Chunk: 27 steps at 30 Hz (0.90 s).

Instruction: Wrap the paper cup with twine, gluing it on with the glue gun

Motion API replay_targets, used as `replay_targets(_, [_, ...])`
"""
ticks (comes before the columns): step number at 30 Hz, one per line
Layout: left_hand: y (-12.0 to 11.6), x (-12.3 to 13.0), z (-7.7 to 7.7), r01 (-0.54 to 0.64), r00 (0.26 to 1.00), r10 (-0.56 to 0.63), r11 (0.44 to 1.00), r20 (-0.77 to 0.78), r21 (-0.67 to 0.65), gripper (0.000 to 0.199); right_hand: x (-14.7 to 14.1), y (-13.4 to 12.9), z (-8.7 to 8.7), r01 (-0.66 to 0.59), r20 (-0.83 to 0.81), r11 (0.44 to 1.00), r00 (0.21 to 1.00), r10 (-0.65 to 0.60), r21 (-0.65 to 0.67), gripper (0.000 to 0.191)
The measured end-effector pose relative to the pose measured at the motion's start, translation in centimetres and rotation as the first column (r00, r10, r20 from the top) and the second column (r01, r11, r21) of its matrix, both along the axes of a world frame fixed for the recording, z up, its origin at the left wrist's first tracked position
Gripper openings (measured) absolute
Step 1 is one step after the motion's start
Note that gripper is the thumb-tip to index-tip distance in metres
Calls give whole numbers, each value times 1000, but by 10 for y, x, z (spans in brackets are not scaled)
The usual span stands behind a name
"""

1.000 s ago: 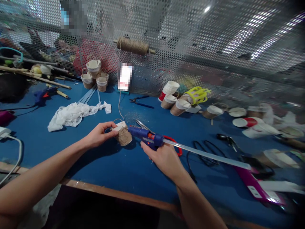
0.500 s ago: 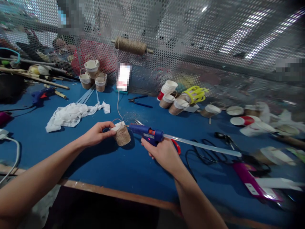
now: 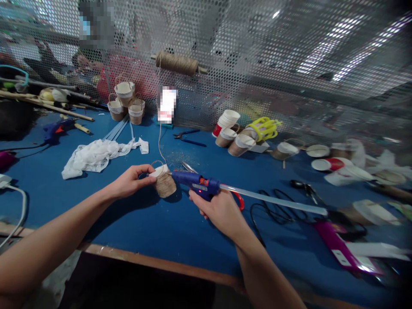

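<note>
My left hand pinches the rim of a small paper cup wrapped in brown twine, tilted just above the blue table. Twine runs from the cup up to a spool on a stick at the mesh wall. In my right hand is a blue hot glue gun, its red light lit and a long clear glue stick poking out of its back. The nozzle meets the cup's right side near the upper edge of the twine. Silver scissors lie partly hidden behind the gun.
Finished twine cups are stacked at the back left near crumpled white fabric. Pliers lie at the back middle. More cups, black cable and a purple power strip occupy the right. Another glue gun rests left.
The glue gun in my right hand has shifted slightly left, its body tilting a little and its nozzle nearer the cup's twine. My left hand and the cup are almost still.
</note>
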<state>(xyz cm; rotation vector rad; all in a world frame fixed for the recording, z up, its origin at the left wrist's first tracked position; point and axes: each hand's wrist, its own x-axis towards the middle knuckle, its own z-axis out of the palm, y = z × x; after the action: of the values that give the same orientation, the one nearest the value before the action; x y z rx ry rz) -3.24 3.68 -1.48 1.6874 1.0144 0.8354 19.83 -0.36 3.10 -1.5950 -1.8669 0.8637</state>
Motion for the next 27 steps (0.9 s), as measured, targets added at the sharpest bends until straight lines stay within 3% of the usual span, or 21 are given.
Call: replay_targets(27, [-1,1,1,-6,1000,6,1000,-21,-12,17,-1,-6,-5,-36,19,998,999,35,58,19])
